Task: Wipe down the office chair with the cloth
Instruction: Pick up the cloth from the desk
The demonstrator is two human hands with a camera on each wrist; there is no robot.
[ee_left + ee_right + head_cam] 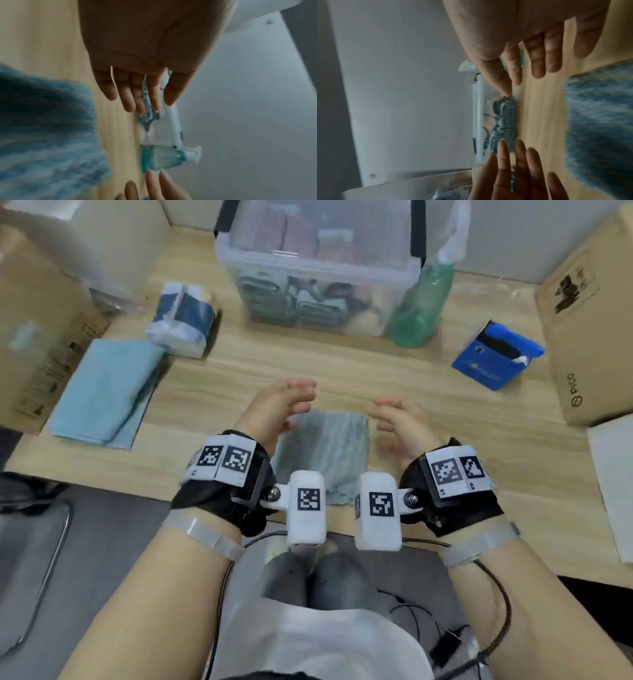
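Observation:
A fuzzy grey-blue cloth (322,453) lies flat on the wooden desk (411,378), near its front edge. My left hand (284,409) and right hand (394,419) hover just above the cloth, one at each side, palms facing each other. Both have straight, relaxed fingers and hold nothing. In the left wrist view the left hand (135,92) is empty, with the blurred cloth (42,135) beside it. The right wrist view shows the right hand (539,54) empty too, next to the cloth (599,115). A grey seat with a metal tube frame (37,542) stands at the lower left.
At the back stands a clear storage bin (318,268) with a green bottle (421,306) to its right. A folded light blue towel (102,392) and a tissue pack (181,320) lie left, a blue box (496,354) right. Cardboard boxes (589,320) flank the desk.

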